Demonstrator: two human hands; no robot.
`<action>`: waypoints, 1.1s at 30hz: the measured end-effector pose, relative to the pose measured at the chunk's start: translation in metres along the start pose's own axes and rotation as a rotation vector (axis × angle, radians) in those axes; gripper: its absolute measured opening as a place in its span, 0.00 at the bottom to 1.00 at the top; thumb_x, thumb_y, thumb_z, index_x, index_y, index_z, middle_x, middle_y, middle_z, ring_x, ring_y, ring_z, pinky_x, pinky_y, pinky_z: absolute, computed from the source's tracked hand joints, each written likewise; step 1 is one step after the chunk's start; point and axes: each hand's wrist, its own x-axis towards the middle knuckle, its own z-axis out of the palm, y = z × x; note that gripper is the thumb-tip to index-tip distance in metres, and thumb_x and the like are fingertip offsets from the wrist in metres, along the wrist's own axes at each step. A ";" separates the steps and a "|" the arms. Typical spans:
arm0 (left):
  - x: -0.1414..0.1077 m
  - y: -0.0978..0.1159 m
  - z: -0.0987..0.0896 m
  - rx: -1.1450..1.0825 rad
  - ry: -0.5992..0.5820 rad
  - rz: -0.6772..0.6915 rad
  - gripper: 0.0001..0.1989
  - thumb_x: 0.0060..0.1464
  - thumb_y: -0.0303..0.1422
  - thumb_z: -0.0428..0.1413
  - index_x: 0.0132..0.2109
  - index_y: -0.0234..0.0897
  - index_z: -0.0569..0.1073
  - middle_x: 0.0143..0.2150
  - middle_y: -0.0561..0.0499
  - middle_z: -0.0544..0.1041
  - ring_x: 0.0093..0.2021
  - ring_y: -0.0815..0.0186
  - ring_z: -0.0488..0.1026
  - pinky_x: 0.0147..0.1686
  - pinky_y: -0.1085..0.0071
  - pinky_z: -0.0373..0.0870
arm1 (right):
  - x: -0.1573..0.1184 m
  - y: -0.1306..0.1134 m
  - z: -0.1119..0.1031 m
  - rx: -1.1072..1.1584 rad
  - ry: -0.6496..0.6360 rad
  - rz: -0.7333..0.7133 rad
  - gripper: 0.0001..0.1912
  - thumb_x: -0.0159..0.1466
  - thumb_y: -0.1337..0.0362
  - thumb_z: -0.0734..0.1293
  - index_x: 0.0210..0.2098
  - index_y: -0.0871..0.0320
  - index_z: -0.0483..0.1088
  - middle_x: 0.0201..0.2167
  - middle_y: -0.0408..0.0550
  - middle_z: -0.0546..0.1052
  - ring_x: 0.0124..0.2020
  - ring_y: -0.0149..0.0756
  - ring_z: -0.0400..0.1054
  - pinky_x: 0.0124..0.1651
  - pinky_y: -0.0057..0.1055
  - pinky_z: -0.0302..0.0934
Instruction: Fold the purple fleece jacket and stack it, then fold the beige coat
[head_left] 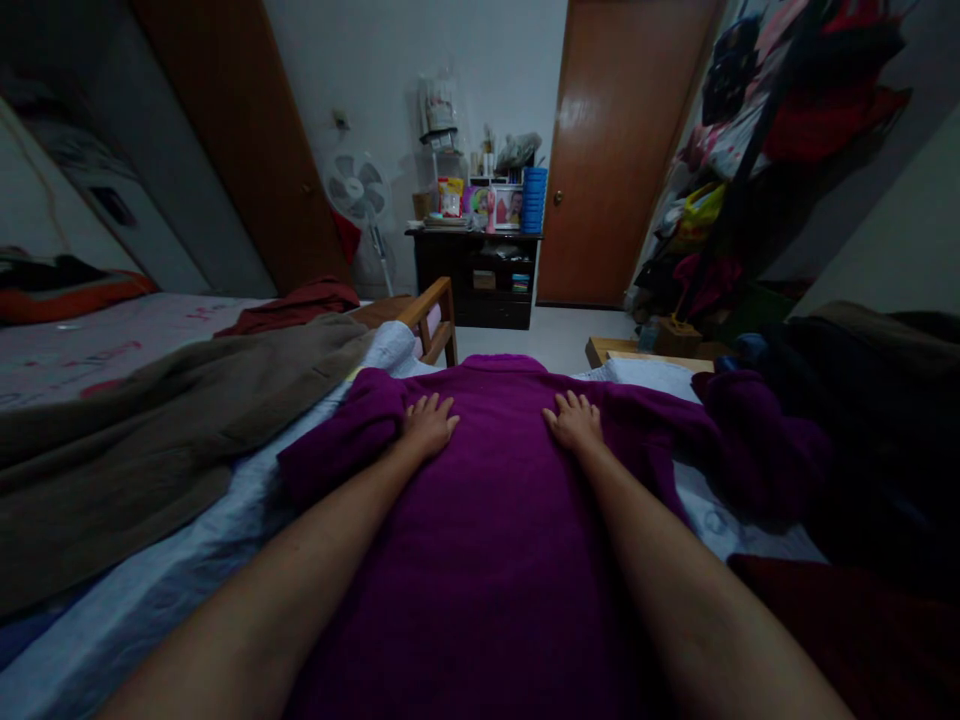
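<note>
A purple long-sleeved garment [495, 520] lies spread over a bed, its collar end pointing away from me and its sleeves out to both sides. My left hand [430, 424] rests on its upper left part near the shoulder, fingers spread. On the upper right part lies my right hand [574, 420], also flat with the fingers apart. Neither hand grips the cloth. The near end of the garment is dark and runs out of view between my forearms.
A brown garment [187, 440] covers the bed at left. Dark clothes [892, 450] are heaped at right, near a dark red cloth [847, 620]. Beyond stand a wooden bed rail [431, 310], a fan [358, 190], a black cabinet [450, 270] and a door [622, 150].
</note>
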 end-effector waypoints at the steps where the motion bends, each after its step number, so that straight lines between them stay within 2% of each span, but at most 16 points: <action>1: -0.003 0.002 -0.005 0.036 0.010 0.015 0.25 0.64 0.41 0.42 0.63 0.38 0.64 0.63 0.37 0.66 0.61 0.49 0.63 0.56 0.52 0.59 | 0.003 0.007 0.001 -0.010 -0.016 0.031 0.33 0.68 0.45 0.52 0.67 0.55 0.54 0.70 0.52 0.51 0.69 0.51 0.40 0.66 0.50 0.35; 4: -0.014 0.009 -0.027 0.106 0.045 0.096 0.19 0.63 0.31 0.43 0.54 0.36 0.74 0.53 0.36 0.74 0.57 0.51 0.66 0.54 0.54 0.59 | 0.009 0.019 0.001 -0.004 -0.039 0.069 0.35 0.67 0.44 0.52 0.67 0.57 0.54 0.70 0.54 0.51 0.69 0.54 0.41 0.66 0.50 0.35; 7: -0.027 0.011 -0.056 0.247 0.143 0.156 0.19 0.61 0.28 0.43 0.50 0.37 0.77 0.56 0.38 0.72 0.64 0.50 0.58 0.60 0.50 0.49 | 0.006 0.016 -0.003 0.023 -0.061 0.078 0.32 0.67 0.48 0.55 0.66 0.57 0.56 0.69 0.55 0.52 0.69 0.53 0.41 0.66 0.49 0.37; 9: -0.035 0.005 -0.078 0.339 0.162 0.094 0.19 0.60 0.29 0.45 0.51 0.38 0.76 0.60 0.39 0.70 0.66 0.44 0.54 0.61 0.43 0.43 | -0.002 0.008 -0.007 0.046 -0.085 0.089 0.31 0.66 0.51 0.58 0.65 0.58 0.57 0.68 0.57 0.54 0.68 0.53 0.43 0.66 0.49 0.39; 10: -0.039 -0.001 -0.089 0.343 0.131 0.031 0.19 0.59 0.30 0.47 0.53 0.38 0.75 0.60 0.38 0.69 0.66 0.41 0.54 0.60 0.40 0.43 | -0.008 0.003 -0.009 0.059 -0.099 0.091 0.31 0.65 0.52 0.60 0.64 0.58 0.58 0.67 0.57 0.55 0.68 0.53 0.45 0.65 0.49 0.41; 12: -0.044 -0.014 -0.110 0.276 0.021 -0.081 0.20 0.56 0.32 0.51 0.56 0.38 0.73 0.58 0.34 0.71 0.60 0.37 0.62 0.55 0.38 0.53 | -0.022 -0.007 -0.013 0.086 -0.120 0.081 0.31 0.63 0.53 0.62 0.62 0.58 0.60 0.66 0.58 0.56 0.67 0.54 0.47 0.64 0.50 0.44; 14: -0.047 -0.029 -0.129 0.191 -0.082 -0.096 0.21 0.52 0.33 0.54 0.54 0.35 0.74 0.51 0.32 0.75 0.52 0.41 0.71 0.48 0.46 0.65 | -0.038 -0.018 -0.017 0.116 -0.133 0.061 0.29 0.61 0.53 0.63 0.60 0.56 0.63 0.66 0.58 0.57 0.66 0.54 0.49 0.62 0.51 0.46; 17: -0.052 -0.046 -0.152 0.145 -0.103 -0.079 0.18 0.48 0.31 0.56 0.48 0.36 0.77 0.46 0.36 0.78 0.46 0.47 0.75 0.42 0.58 0.70 | -0.061 -0.033 -0.023 0.163 -0.156 0.017 0.27 0.61 0.54 0.64 0.57 0.55 0.65 0.65 0.57 0.60 0.65 0.53 0.52 0.61 0.49 0.50; 19: -0.056 -0.053 -0.164 0.096 -0.020 -0.094 0.19 0.48 0.30 0.54 0.49 0.38 0.76 0.48 0.39 0.78 0.47 0.49 0.74 0.41 0.61 0.70 | -0.077 -0.042 -0.026 0.196 -0.168 -0.024 0.26 0.60 0.54 0.64 0.57 0.55 0.66 0.63 0.57 0.63 0.63 0.51 0.56 0.60 0.46 0.52; 21: -0.062 -0.058 -0.176 -0.055 0.165 -0.103 0.19 0.48 0.29 0.52 0.49 0.39 0.74 0.47 0.41 0.78 0.46 0.52 0.74 0.41 0.63 0.69 | -0.092 -0.049 -0.029 0.230 -0.177 -0.077 0.26 0.60 0.55 0.64 0.57 0.55 0.66 0.61 0.56 0.65 0.62 0.49 0.58 0.60 0.43 0.53; 23: -0.072 -0.063 -0.188 -0.327 0.357 -0.083 0.18 0.47 0.30 0.52 0.47 0.39 0.74 0.42 0.45 0.79 0.43 0.55 0.75 0.39 0.65 0.70 | -0.107 -0.054 -0.031 0.253 -0.189 -0.133 0.26 0.60 0.56 0.64 0.57 0.56 0.66 0.60 0.56 0.67 0.61 0.47 0.60 0.59 0.40 0.54; 25: -0.086 -0.069 -0.202 -0.637 0.415 -0.035 0.14 0.46 0.33 0.53 0.43 0.39 0.73 0.37 0.48 0.78 0.36 0.59 0.74 0.35 0.67 0.70 | -0.122 -0.057 -0.033 0.252 -0.206 -0.184 0.27 0.59 0.56 0.64 0.57 0.56 0.66 0.60 0.55 0.67 0.60 0.47 0.60 0.59 0.40 0.54; 27: -0.101 -0.078 -0.217 -0.866 0.327 0.032 0.12 0.44 0.36 0.55 0.38 0.39 0.72 0.33 0.51 0.76 0.31 0.63 0.72 0.31 0.69 0.68 | -0.136 -0.058 -0.035 0.230 -0.231 -0.233 0.26 0.59 0.57 0.64 0.56 0.56 0.67 0.59 0.55 0.67 0.59 0.47 0.61 0.59 0.40 0.54; 29: -0.119 -0.089 -0.228 -0.932 0.145 0.102 0.10 0.41 0.38 0.58 0.33 0.39 0.71 0.29 0.53 0.74 0.28 0.66 0.69 0.28 0.72 0.66 | -0.148 -0.056 -0.038 0.195 -0.251 -0.269 0.24 0.59 0.57 0.64 0.54 0.56 0.68 0.59 0.55 0.67 0.58 0.48 0.62 0.58 0.40 0.55; 31: -0.136 -0.098 -0.233 -0.853 -0.094 0.164 0.09 0.41 0.38 0.58 0.29 0.38 0.70 0.27 0.53 0.72 0.26 0.67 0.66 0.26 0.73 0.64 | -0.158 -0.053 -0.042 0.157 -0.269 -0.280 0.22 0.59 0.57 0.64 0.52 0.56 0.69 0.58 0.55 0.68 0.57 0.49 0.62 0.57 0.42 0.55; 33: -0.155 -0.101 -0.228 -0.660 -0.296 0.240 0.06 0.42 0.35 0.55 0.28 0.38 0.71 0.27 0.53 0.73 0.27 0.66 0.67 0.27 0.72 0.64 | -0.165 -0.050 -0.047 0.126 -0.274 -0.274 0.21 0.59 0.56 0.64 0.51 0.55 0.70 0.57 0.56 0.69 0.57 0.50 0.62 0.56 0.42 0.56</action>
